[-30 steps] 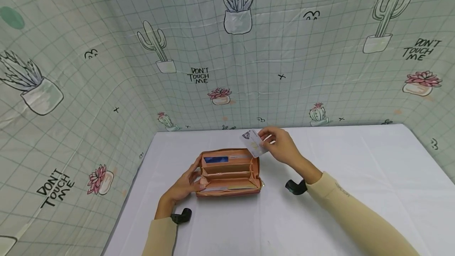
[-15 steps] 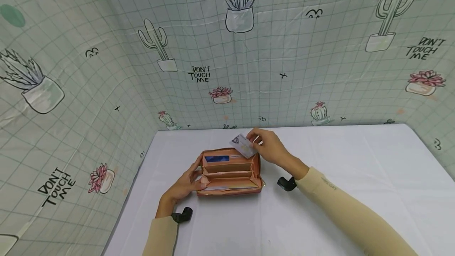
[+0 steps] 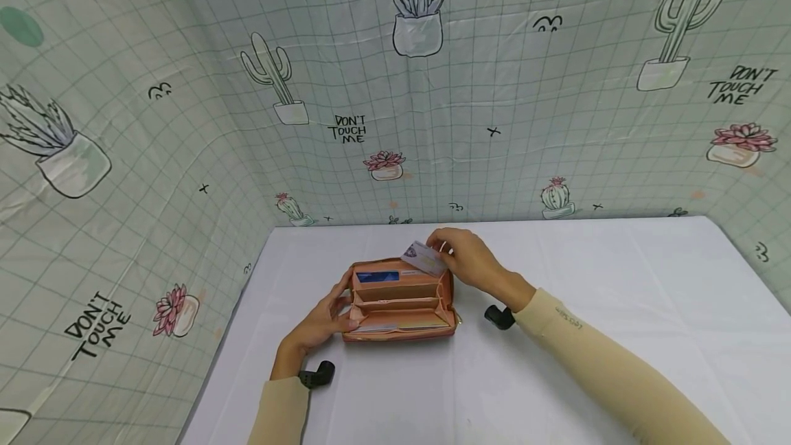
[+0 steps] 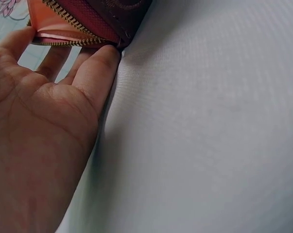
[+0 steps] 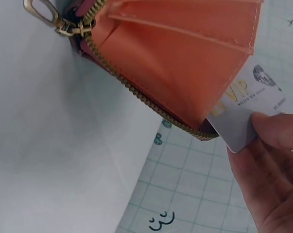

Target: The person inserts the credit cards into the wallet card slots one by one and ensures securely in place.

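An orange-lined zip wallet (image 3: 398,304) stands unzipped on the white table, its compartments facing up. My left hand (image 3: 318,321) grips its left end, thumb at the front edge and fingers reaching to the back one; in the left wrist view these fingertips lie along the brass zip (image 4: 78,29). Between thumb and fingers, my right hand (image 3: 466,256) pinches a white VIP card (image 5: 246,114) over the wallet's back right corner. The card's lower edge overlaps the back panel, and in the right wrist view part of it is hidden behind the lining. A blue card (image 3: 377,277) shows in the back slot.
Other cards or papers (image 3: 395,327) lie in the wallet's front pocket. A metal zip clasp (image 5: 42,12) hangs at its right end. Behind the white table (image 3: 587,280) hangs a grid cloth (image 3: 463,88) with cactus drawings. Black cameras (image 3: 317,374) sit on both wrists.
My right hand has brought the card left and down to the wallet's back right corner, and the card sits slightly lower than half a second ago. My left hand keeps its grip.
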Demonstrator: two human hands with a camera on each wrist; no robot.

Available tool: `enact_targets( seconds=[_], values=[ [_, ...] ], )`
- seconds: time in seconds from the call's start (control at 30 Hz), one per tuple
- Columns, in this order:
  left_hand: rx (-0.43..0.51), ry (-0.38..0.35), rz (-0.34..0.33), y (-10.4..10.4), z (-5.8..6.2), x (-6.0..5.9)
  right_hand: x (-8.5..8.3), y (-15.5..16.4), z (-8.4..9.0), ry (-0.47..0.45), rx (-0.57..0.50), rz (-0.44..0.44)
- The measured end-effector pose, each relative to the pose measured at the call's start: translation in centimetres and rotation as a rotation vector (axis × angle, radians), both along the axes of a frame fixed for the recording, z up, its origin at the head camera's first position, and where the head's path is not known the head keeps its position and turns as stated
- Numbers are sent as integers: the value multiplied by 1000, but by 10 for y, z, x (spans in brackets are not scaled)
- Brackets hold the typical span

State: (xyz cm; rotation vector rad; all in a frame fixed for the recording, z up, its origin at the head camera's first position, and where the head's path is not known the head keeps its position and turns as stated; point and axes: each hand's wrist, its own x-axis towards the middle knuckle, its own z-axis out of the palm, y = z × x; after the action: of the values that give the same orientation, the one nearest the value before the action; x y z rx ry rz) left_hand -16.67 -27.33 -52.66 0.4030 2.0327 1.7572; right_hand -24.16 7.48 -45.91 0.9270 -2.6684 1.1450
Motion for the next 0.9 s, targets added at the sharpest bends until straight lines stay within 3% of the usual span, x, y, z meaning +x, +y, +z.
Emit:
enact_targets(
  seconds=[0.9],
  values=[
    [-18, -3, -5, 1, 5, 1, -17, -7, 6, 62, 187, 174]
  ],
)
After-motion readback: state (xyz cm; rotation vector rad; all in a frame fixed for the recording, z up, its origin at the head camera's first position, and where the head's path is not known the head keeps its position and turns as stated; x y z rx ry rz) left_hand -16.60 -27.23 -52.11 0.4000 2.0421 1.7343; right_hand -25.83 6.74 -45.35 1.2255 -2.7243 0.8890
